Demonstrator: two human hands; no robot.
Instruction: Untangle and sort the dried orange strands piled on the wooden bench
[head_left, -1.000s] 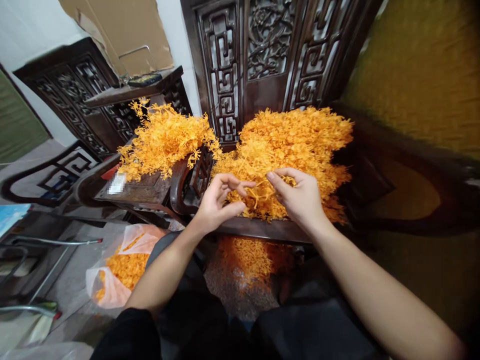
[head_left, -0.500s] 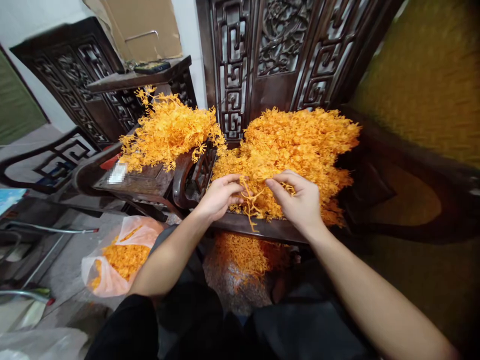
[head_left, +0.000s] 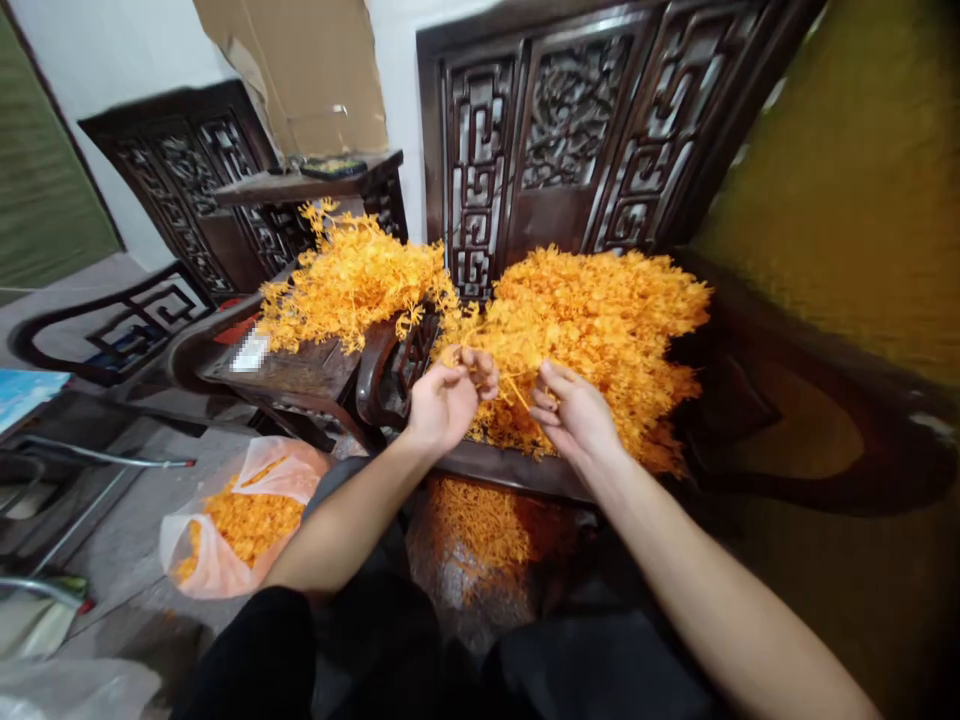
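A large pile of orange branching strands (head_left: 600,340) lies on the dark wooden seat in front of me. At its near left side, my left hand (head_left: 451,400) has its fingers curled around part of an orange sprig (head_left: 516,388). My right hand (head_left: 574,408) is across from it, thumb and fingers pinched at the sprig's other side. Thin stems of the sprig show between the two hands. Fingers cover its ends. A second orange bunch (head_left: 352,280) rests on the small wooden table to the left.
Carved wooden chair back (head_left: 577,120) rises behind the pile. A pinkish plastic bag (head_left: 289,465) with orange pieces stands on the floor at left. More orange strands (head_left: 480,525) lie below the seat edge. Metal bars (head_left: 112,455) are at far left.
The view has shifted, so the furniture sits lower. My left hand has turned palm up with fingers curled, and my right hand has moved closer to it and turned its palm inward.
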